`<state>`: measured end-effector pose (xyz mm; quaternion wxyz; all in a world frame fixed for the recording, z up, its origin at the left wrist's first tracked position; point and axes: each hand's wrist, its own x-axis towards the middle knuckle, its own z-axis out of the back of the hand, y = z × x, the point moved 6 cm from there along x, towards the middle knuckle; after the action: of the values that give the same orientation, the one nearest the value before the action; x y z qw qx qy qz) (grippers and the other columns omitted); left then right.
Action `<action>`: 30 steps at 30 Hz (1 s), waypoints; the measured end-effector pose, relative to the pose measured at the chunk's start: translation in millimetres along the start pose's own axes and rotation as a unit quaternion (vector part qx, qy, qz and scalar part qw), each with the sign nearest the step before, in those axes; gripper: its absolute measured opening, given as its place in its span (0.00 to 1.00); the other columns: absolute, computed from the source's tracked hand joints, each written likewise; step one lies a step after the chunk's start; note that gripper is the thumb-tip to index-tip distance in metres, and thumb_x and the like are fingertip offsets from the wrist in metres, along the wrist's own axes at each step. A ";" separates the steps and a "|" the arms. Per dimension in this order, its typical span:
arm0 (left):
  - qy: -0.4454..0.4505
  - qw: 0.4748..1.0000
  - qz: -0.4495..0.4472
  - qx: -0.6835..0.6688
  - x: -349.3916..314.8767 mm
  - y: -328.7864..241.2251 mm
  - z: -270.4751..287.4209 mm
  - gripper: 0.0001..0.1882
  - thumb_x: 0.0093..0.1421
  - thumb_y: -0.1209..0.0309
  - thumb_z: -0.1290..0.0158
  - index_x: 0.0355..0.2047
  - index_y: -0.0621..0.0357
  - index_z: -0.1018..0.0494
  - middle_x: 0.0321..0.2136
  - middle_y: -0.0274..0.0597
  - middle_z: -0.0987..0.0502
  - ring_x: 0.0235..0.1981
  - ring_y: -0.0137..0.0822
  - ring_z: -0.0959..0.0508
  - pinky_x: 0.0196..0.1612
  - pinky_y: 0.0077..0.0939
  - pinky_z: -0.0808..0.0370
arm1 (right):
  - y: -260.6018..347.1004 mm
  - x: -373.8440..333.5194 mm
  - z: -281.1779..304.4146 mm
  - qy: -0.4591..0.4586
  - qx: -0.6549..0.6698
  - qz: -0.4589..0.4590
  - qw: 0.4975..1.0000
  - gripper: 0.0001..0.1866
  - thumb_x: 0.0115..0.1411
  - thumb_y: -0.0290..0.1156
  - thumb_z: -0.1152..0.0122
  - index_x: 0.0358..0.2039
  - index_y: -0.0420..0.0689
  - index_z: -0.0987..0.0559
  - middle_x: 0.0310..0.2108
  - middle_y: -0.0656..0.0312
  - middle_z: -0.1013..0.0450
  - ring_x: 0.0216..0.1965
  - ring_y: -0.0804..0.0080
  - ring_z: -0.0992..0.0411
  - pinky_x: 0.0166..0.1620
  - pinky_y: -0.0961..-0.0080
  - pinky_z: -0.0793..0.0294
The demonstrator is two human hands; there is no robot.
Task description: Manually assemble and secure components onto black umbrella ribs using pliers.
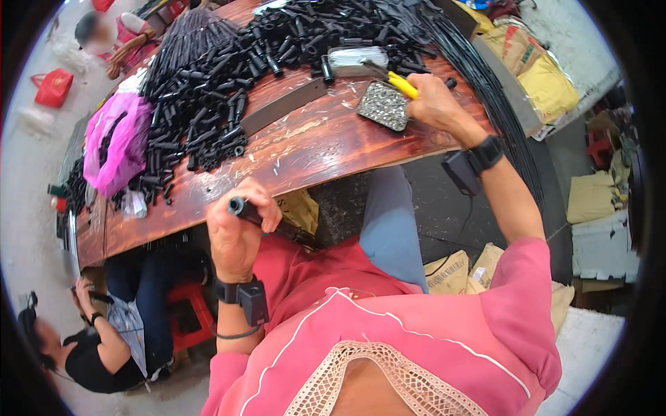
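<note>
My left hand [243, 225] is closed around a black tubular part [244, 209], its hollow end pointing up and left, just off the table's near edge. Over the table at the right, my right hand [437, 104] grips pliers with yellow handles [403, 85]. Their dark jaws point left, close to a clear box of thin white sticks [357, 58]. Beside that hand lies a shallow rectangular tray of small metal pieces [381, 104]. A large heap of black tubular parts [201, 104] covers the far and left side of the table.
A flat grey bar [284, 105] lies on the wooden table [312, 149], with white scraps scattered around. Long black rods [496, 97] hang over the right edge. A pink plastic bag [116, 142] sits left. Two other people [97, 353] are at the left. Sacks [548, 76] lie at right.
</note>
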<state>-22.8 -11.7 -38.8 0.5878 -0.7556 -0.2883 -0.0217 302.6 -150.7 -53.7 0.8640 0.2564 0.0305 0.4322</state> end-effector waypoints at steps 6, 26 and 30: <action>-0.052 0.997 -0.005 0.065 1.5 -6.4 1.6 0.34 0.62 0.41 0.55 0.33 0.67 0.29 0.31 0.46 0.30 0.27 0.36 0.26 0.32 0.29 0.29 | 6.8 8.5 -21.1 0.017 -0.069 0.022 0.997 0.11 0.43 0.22 0.41 0.30 0.35 0.25 0.28 0.40 0.26 0.35 0.40 0.26 0.38 0.53 0.29; -0.122 0.992 0.009 -0.042 7.7 26.2 -2.8 0.30 0.64 0.44 0.54 0.42 0.65 0.31 0.22 0.36 0.32 0.22 0.26 0.34 0.28 0.23 0.35 | 28.0 -16.7 -9.3 0.096 0.437 -0.058 0.893 0.12 0.50 0.25 0.34 0.35 0.37 0.23 0.26 0.66 0.28 0.25 0.79 0.31 0.29 0.81 0.31; -0.117 0.992 0.022 -0.031 8.0 32.7 -9.3 0.29 0.65 0.46 0.54 0.42 0.65 0.31 0.22 0.35 0.33 0.22 0.25 0.34 0.26 0.19 0.37 | 66.7 -36.6 -17.3 0.105 0.569 -0.004 0.816 0.14 0.54 0.26 0.33 0.40 0.38 0.23 0.30 0.65 0.27 0.28 0.79 0.29 0.32 0.81 0.28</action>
<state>1.8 -21.5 -61.5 0.5263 -0.7772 -0.3376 0.0708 226.2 -138.4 -43.6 0.5575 0.6550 0.3628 0.3587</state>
